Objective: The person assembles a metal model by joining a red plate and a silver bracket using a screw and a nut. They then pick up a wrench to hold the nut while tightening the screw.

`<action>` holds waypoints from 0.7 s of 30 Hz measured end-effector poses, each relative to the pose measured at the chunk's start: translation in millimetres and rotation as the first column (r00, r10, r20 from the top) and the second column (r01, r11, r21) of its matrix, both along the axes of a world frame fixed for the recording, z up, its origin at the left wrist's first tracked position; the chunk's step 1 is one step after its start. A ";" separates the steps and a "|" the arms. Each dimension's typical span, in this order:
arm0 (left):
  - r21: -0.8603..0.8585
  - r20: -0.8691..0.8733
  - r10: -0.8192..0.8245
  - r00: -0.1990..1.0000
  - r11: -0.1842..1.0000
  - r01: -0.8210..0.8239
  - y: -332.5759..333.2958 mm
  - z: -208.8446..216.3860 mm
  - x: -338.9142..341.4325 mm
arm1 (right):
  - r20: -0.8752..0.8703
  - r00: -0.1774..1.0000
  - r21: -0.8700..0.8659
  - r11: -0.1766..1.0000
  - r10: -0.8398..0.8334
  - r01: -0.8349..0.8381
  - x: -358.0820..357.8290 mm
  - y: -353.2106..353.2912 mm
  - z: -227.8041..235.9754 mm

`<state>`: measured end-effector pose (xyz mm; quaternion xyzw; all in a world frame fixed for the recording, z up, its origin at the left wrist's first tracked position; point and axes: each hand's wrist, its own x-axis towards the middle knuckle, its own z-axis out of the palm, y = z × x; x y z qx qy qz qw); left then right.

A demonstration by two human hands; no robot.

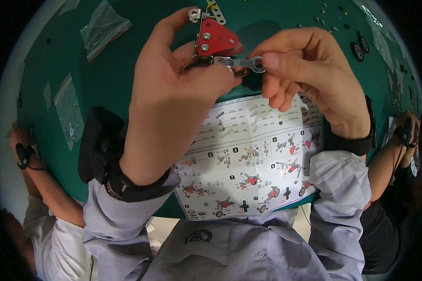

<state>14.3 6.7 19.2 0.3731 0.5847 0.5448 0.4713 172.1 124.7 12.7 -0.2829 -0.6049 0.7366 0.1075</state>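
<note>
1. The green table (pixel 40 42) spreads beneath the work, with a printed instruction sheet (pixel 229 175) lying between the forearms.
2. The left hand (pixel 171 79), its fingers bent nearly closed, grips a small metal-and-red assembly (pixel 213 43) held up above the table, beyond the sheet.
3. The right hand (pixel 323 63) pinches the near end of a wrench with thumb and index finger, its other fingers loosely curled.
4. The assembly features a glossy red triangular plate (pixel 223 35) with rounded corners, fixed along a silvery strip; a metal bracket (pixel 194 15) with a round hole tops it.
5. The slim grey wrench (pixel 243 62) shows a forked end at the right fingertips; its other end reaches the assembly's underside, partly hidden.
6. Two shiny round bolt heads (pixel 206 36) dot the red plate.
</note>
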 end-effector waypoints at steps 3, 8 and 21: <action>0.058 0.081 -0.024 0.996 0.998 0.020 -0.6 5.5 3.8 | -0.020 1.000 -0.023 1.000 0.009 -0.010 0.1 -0.4 -2.4; 0.106 -0.007 0.032 0.999 0.994 -0.031 -1.8 8.3 17.4 | -0.057 0.998 -0.074 0.997 0.008 -0.013 -3.0 -4.1 -3.3; 0.141 -0.305 -0.042 0.951 0.986 0.089 -0.7 -10.2 3.1 | 0.022 1.000 -0.038 0.999 -0.005 0.006 -3.5 -4.6 1.3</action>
